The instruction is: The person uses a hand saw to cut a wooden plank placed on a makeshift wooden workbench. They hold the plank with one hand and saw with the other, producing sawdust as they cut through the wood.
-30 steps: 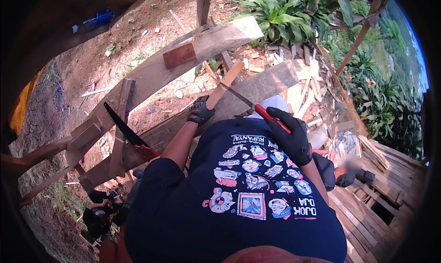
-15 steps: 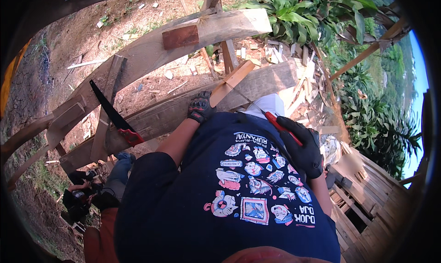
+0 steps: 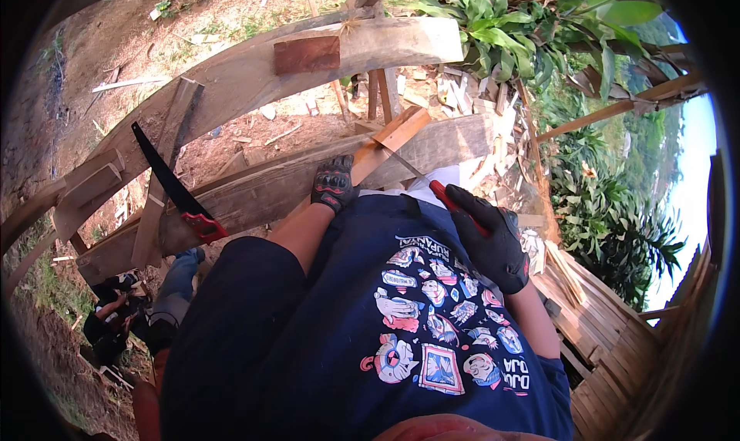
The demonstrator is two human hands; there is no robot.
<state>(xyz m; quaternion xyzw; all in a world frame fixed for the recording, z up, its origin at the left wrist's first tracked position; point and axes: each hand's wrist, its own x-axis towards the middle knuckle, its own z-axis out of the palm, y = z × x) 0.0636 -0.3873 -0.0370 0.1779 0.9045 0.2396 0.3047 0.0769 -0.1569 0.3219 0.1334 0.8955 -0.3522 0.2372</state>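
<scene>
Head view, looking straight down: the left hand (image 3: pixel 333 183), in a black glove with red knuckle pads, is pressing flat on the long weathered wooden beam (image 3: pixel 254 190), fingers spread against the near edge, just beside the pale orange-brown wooden offcut (image 3: pixel 391 142) that is lying tilted across the beam's top. The right hand (image 3: pixel 493 237), in a plain black glove, is wrapping tightly around the red handle of a thin-bladed handsaw (image 3: pixel 432 183), whose slim metal blade is running up to the offcut and meeting it near its lower edge. Further left, a second saw with a black curved blade and red handle (image 3: pixel 173 190) is leaning against the beam's near face, well apart from both hands. Behind it, a broader curved pale timber plank (image 3: pixel 231 79) is arching across, carrying a small dark reddish-brown wooden block (image 3: pixel 307 54) on its upper face. Wood scraps are littering the dirt ground (image 3: pixel 254 125) between the two timbers.
</scene>
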